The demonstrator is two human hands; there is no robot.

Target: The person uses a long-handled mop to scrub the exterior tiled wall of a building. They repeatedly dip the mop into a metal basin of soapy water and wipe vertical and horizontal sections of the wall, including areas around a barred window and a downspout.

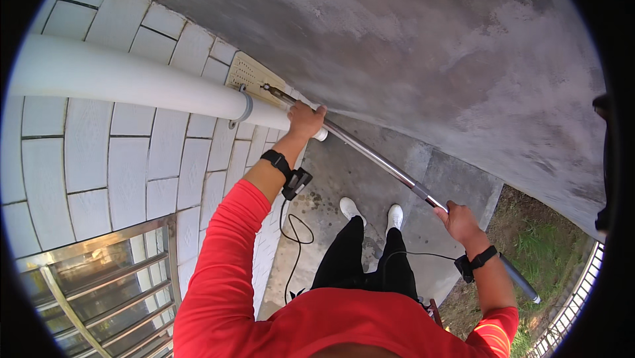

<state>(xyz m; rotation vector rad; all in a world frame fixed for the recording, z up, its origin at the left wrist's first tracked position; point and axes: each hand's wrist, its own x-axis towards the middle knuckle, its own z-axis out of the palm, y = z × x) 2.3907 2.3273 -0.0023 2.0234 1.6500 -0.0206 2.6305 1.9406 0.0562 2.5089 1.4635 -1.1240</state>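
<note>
A long metal pole (369, 152) runs slantwise across the middle of the view, with a grey sleeve and a dark grey lower end. My left hand (306, 119) is closed around its upper part, beside the white drainpipe. Further down, near the grey sleeve, my right hand (457, 220) grips the same pole. The pole's small dark tip (266, 87) lies over a cream perforated plate (248, 77) at the tiled wall; whether they touch I cannot tell. Each wrist wears a black strap with a small cabled device.
A white drainpipe (134, 77) with a grey clamp (246, 105) runs along the white tiled wall (129, 159). A barred window (109, 293) is at lower left, a bare grey wall (446, 50) above. Concrete floor (327, 179), grass (538, 244) and a railing (570, 303) lie below.
</note>
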